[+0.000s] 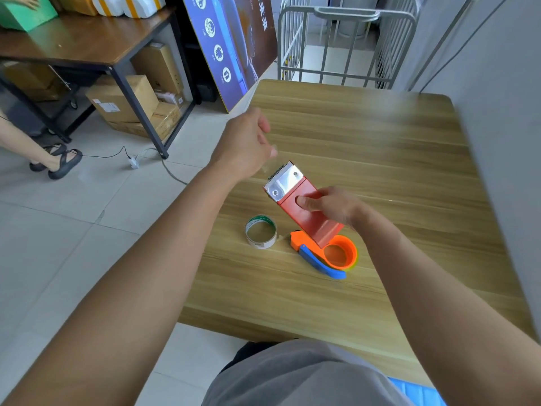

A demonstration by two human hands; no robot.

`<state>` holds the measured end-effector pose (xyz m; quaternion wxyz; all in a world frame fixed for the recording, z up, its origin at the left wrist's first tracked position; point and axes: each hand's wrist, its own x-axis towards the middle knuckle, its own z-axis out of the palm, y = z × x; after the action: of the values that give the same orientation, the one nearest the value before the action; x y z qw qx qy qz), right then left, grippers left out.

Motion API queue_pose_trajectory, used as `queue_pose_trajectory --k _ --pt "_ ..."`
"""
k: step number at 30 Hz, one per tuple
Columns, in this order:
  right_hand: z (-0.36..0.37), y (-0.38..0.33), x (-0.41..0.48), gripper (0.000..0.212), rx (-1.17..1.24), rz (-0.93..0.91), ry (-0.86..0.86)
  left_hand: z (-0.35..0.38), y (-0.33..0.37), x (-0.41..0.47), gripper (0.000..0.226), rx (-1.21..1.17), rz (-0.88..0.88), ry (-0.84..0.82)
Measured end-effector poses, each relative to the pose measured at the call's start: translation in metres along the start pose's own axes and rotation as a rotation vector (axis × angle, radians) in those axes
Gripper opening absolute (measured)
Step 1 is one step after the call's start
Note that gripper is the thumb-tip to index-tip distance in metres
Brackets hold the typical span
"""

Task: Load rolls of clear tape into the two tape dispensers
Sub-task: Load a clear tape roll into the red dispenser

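Table: a light wood-grain laminate table [366,136] with rounded corners carries the work; it stands on a pale tiled floor [58,230] beside a grey wall.
Background: a dark wooden desk on a black metal frame [87,45] stands at upper left with brown cardboard boxes [123,101] stacked beneath it; a blue printed board [231,39] leans near a grey metal cage trolley [345,39]; a second person's sandalled feet [58,161] show at the left edge.
Left hand: the left hand [247,145] is raised above the table's left edge, fingers loosely curled, thumb and fingertips seeming to pinch something pale and small; motion blur leaves it unclear what.
Right hand: the right hand [328,206] grips the red metal tape dispenser, thumb pressed on its flat face.
Red dispenser: the red metal tape dispenser with a silver toothed blade [298,206] is held tilted above the table, blade end up and toward the left hand, lower end over the orange one.
Orange dispenser: the orange plastic ring-shaped tape dispenser with a blue handle [336,256] lies flat on the table, partly under the red one.
Tape: a roll of clear tape on a white and green core [260,231] lies flat on the table just left of the orange dispenser, apart from both hands.
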<state>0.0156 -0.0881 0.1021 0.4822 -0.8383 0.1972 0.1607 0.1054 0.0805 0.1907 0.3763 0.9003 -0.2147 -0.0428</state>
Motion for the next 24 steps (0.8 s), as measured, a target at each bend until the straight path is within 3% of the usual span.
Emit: queue_pose_trajectory --k 4,9,15,20,24 --pt "0.006 0.005 0.003 0.026 0.102 0.044 0.062 0.023 0.004 -0.014 0.018 0.161 0.09 -0.06" --pt "0.011 0.011 0.004 0.03 0.267 0.147 0.155 0.07 -0.001 -0.04 0.033 0.46 0.234 -0.118" --pt "0.01 0.012 0.006 0.031 0.395 0.161 0.23 0.107 -0.012 -0.047 0.057 0.565 0.257 -0.242" --pt "0.006 0.009 0.009 0.062 0.517 0.227 0.214 0.123 -0.013 -0.045 0.063 0.623 0.276 -0.233" --pt "0.005 0.006 0.007 0.053 0.644 0.215 0.189 0.127 -0.013 -0.045 0.071 0.624 0.324 -0.192"
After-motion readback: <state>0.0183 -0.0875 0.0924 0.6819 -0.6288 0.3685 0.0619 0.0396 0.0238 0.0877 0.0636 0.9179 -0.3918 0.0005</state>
